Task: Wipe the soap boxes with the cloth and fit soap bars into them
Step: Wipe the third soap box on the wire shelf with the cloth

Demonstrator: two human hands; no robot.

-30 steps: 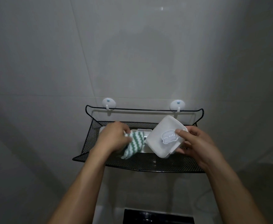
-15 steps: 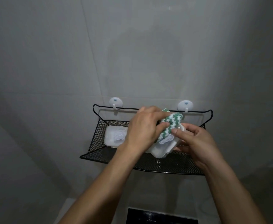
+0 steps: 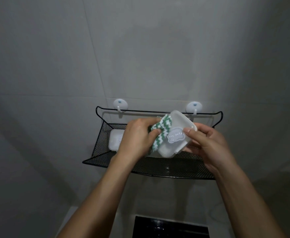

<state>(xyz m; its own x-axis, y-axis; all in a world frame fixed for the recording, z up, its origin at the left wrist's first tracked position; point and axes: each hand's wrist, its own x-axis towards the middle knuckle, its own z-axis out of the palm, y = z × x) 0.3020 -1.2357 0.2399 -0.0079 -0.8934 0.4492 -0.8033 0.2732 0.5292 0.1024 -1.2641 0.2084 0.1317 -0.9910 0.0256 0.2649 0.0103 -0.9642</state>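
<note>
Holding a white soap box up above the black mesh shelf, I grip its right side with my right hand: the thumb lies curled over the lid's near edge and the other fingers wrap round the far side and underneath. The box is closed and tilted, one corner up toward the wall and the opposite corner down toward me, and a pale cloud-shaped label sits on its lid. It is off the shelf floor, carried only by my hands.

My left hand is bunched round the green and white zigzag cloth, fingers curled tight on it, and presses the cloth against the left half of the box lid. Part of the cloth hangs down past the lid's left edge.

Behind my left hand, a second soap box lies flat in the left part of the shelf, its lid on, partly hidden by my knuckles.

Two white round wall hooks, the left hook and the right hook, carry the shelf's top wire against the grey tiled wall. Below the shelf, at the bottom edge of the view, a dark glossy panel shows between my forearms; I cannot tell what it is.
</note>
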